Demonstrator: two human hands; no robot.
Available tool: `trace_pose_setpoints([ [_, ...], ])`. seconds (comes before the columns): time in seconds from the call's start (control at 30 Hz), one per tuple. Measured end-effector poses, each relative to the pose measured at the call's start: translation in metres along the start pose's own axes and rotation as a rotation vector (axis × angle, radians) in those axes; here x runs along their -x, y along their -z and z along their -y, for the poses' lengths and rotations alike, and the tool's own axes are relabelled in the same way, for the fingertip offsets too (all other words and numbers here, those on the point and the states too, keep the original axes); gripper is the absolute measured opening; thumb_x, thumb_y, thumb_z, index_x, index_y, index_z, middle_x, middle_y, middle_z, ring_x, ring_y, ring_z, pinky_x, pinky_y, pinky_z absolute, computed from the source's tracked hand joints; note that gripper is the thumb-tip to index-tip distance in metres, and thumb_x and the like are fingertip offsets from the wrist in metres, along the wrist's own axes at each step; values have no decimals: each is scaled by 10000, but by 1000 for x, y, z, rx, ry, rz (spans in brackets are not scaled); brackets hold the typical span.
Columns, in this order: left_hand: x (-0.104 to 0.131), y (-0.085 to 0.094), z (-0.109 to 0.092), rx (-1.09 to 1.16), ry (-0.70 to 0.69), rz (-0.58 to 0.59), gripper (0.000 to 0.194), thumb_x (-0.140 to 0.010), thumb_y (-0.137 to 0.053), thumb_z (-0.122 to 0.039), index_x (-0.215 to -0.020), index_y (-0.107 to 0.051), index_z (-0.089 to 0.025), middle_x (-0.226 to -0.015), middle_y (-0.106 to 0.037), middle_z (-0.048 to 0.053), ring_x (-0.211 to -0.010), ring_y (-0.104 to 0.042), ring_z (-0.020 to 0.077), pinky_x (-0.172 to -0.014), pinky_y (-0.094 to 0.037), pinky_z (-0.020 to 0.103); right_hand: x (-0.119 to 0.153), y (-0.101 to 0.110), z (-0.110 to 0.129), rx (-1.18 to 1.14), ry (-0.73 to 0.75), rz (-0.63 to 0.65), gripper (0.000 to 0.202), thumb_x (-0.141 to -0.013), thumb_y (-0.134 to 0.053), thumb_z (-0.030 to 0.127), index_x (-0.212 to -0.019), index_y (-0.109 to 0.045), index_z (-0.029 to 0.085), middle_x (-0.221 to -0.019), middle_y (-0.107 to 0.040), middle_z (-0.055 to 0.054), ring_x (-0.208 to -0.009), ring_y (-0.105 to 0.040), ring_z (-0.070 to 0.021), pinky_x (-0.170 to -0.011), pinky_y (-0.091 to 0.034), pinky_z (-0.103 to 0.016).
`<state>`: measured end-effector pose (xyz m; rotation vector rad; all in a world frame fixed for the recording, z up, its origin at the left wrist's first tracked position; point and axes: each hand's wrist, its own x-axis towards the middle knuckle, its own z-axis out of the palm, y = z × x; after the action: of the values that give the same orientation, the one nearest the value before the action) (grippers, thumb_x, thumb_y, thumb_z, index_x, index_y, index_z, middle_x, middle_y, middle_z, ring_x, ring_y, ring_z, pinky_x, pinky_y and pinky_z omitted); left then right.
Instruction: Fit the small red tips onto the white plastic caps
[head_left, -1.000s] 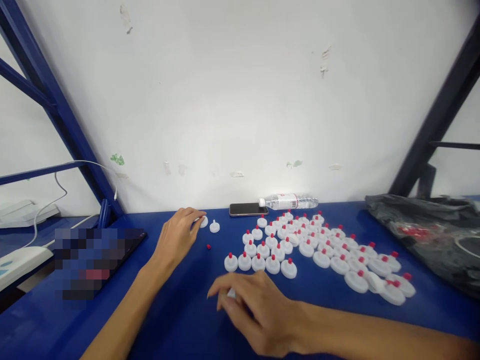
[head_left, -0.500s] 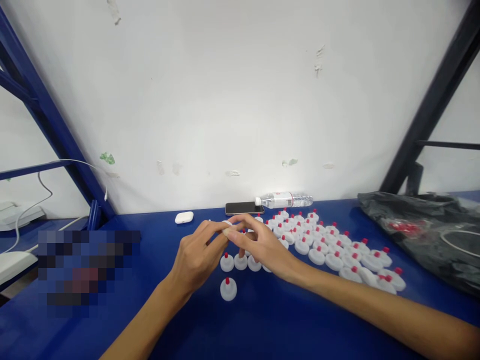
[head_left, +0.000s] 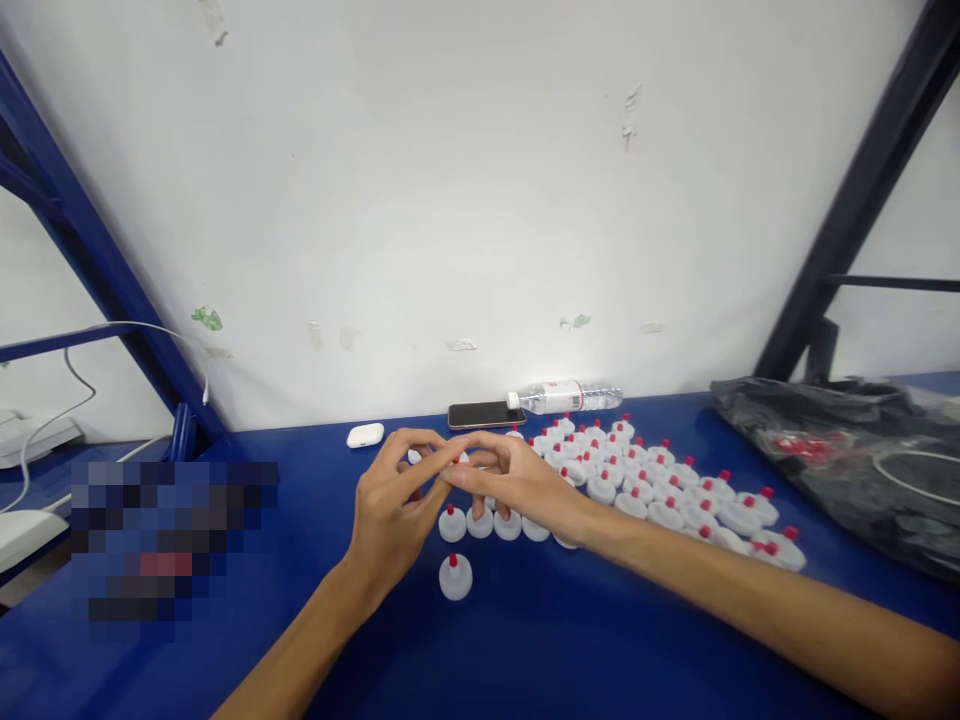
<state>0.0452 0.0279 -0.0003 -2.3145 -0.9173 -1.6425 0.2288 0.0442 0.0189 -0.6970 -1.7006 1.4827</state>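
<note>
Left hand (head_left: 394, 500) and right hand (head_left: 525, 482) meet, fingers of both pinched on a white cap (head_left: 463, 457), red at its top, partly hidden between them. Lone capped piece (head_left: 455, 580) upright, nearer the wearer than the fingers; red-tipped group (head_left: 667, 487) spreads to their right.

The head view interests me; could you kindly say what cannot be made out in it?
In the head view:
Small piece between the left hand and right hand: mostly hidden by both.
White pieces behind the right hand: partly covered, so not countable.
Bottle's label: print too small to read.
Red bits: too blurred to count.
Black bag: cut off by the right edge.
Area at left: masked by a pixelated patch.
</note>
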Motion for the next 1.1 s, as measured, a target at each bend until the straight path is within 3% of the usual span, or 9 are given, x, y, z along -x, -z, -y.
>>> trace_pose_setpoints([
  [0.27, -1, 0, -6, 56, 4, -5, 274, -875, -683, -61, -1061, -730, -257, -1000, -626, 16, -763, -597, 73, -504, -464, 139, 2, 1, 1, -117, -22, 79, 496, -866, -748, 445, -1262, -548, 224, -903, -716, -25, -776, -726, -167, -481, -442, -174],
  [0.4, -1, 1, -7, -14, -37, 54, 253, -862, -676, -54, -1043, -708, -227, -1014, -637, 25, -752, -597, 80, -529, -462, 169, 2, 2, 0, -139, -11, 84, 488, -855, -769, 393, -1258, -543, 234, -864, -706, 0, -769, -703, -151, -499, -452, -178],
  [0.63, 1, 9, -9, -104, -133, 133, 443, -813, -609, -45, -1231, -628, -191, -1116, -627, 80, -908, -613, 158, -622, -484, 236, 0, 2, 2, -81, 15, 39, 410, -845, -771, 340, -1225, -671, 223, -944, -725, -16, -792, -657, -125, -600, -497, -203],
  [0.77, -2, 18, -3, -84, -32, 122, 376, -886, -456, -46, -1200, -627, -164, -1076, -624, 86, -938, -594, 173, -724, -499, 287, 0, 5, 5, -14, 53, 4, 402, -760, -843, 323, -1136, -755, 213, -925, -746, -28, -860, -688, -174, -684, -523, -248],
  [0.9, -7, 26, 12, -266, 115, 102, 296, -936, -406, -82, -1038, -664, -182, -996, -646, 58, -915, -594, 188, -775, -484, 329, 1, 8, 8, 36, 33, -12, 372, -744, -855, 345, -1075, -784, 191, -874, -767, -54, -871, -719, -214, -701, -534, -275],
  [1.0, -7, 27, 28, -385, 351, 184, 291, -948, -399, -146, -1026, -672, -210, -1044, -667, 51, -980, -592, 225, -799, -493, 361, 2, 8, 8, 51, 18, -10, 365, -752, -848, 382, -1049, -779, 182, -907, -777, -74, -871, -728, -220, -715, -547, -289],
  [1.1, -2, 24, 46, -425, 540, 306, 318, -961, -419, -258, -1152, -671, -224, -1189, -658, 73, -1148, -562, 294, -884, -510, 439, 2, 6, 8, 64, 25, 1, 394, -765, -838, 393, -1092, -747, 191, -987, -773, -77, -907, -721, -211, -730, -550, -284],
])
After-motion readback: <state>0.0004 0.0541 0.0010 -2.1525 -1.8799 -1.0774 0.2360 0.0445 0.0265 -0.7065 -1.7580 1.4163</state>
